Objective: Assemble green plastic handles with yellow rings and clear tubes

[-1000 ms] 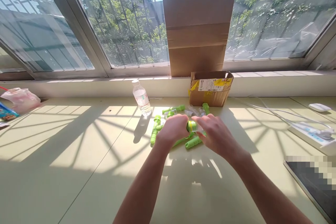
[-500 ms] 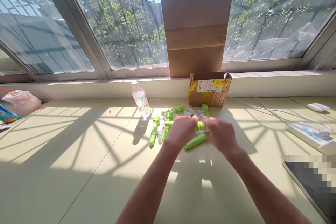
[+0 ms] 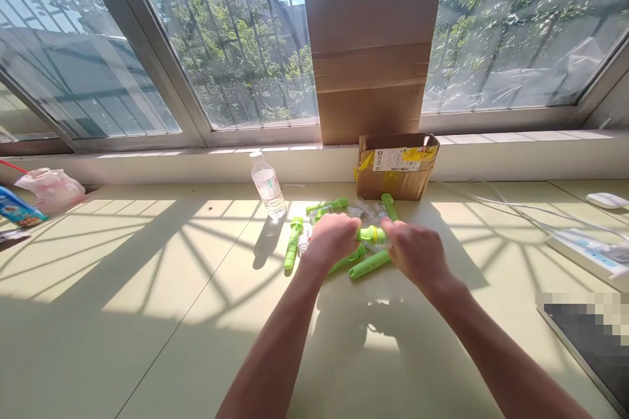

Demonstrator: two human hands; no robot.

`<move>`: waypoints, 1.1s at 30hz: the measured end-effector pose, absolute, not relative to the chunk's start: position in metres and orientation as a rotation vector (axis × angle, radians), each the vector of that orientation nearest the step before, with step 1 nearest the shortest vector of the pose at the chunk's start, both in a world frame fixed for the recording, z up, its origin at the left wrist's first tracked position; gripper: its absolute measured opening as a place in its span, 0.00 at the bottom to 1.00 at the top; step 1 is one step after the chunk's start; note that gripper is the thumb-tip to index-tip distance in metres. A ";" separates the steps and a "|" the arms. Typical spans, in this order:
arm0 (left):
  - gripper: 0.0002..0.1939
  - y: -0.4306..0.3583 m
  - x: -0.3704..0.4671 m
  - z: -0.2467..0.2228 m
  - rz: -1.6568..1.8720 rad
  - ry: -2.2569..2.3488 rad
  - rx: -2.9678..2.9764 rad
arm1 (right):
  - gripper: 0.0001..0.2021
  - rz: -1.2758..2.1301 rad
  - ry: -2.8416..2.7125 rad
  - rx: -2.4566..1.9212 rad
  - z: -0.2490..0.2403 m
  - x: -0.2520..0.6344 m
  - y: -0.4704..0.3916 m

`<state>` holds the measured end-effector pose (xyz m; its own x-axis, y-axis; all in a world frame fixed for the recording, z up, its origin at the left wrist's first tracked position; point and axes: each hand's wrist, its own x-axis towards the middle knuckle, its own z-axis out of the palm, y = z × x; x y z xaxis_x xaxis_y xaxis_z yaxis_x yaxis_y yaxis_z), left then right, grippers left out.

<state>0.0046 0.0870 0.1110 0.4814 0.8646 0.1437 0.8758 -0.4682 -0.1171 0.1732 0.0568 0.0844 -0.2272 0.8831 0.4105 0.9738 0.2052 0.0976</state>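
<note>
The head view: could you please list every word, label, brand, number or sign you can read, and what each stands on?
No text is legible.
White label on the cardboard box: print too small to read.
Wrap label on the clear bottle: too blurred.
Blue packet: markings too blurred.
White power strip: blue patches, no readable words.

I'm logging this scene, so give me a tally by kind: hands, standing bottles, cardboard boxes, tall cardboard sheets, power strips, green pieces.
Hands (left hand, right hand): 2
Standing bottle: 1
Cardboard box: 1
Tall cardboard sheet: 1
Power strip: 1
Total: 6
Green pieces excluded: overlapping, partly hidden, no sure count.
</note>
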 end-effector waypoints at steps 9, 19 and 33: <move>0.08 0.080 0.011 0.120 -0.190 -1.492 -2.556 | 0.09 -0.621 -2.126 -1.635 0.077 0.187 0.066; 0.07 0.080 0.000 0.125 -0.121 -1.689 -2.790 | 0.09 -1.159 -1.886 -1.189 0.074 0.188 0.069; 0.08 0.084 0.012 0.117 -0.206 -1.517 -2.637 | 0.08 -0.662 -2.175 -1.713 0.095 0.188 0.061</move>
<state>0.0124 0.0836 0.1168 0.4970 0.8524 0.1627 0.8649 -0.5017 -0.0133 0.1883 0.0608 0.0945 -0.2484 0.8321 0.4960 0.9673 0.1857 0.1728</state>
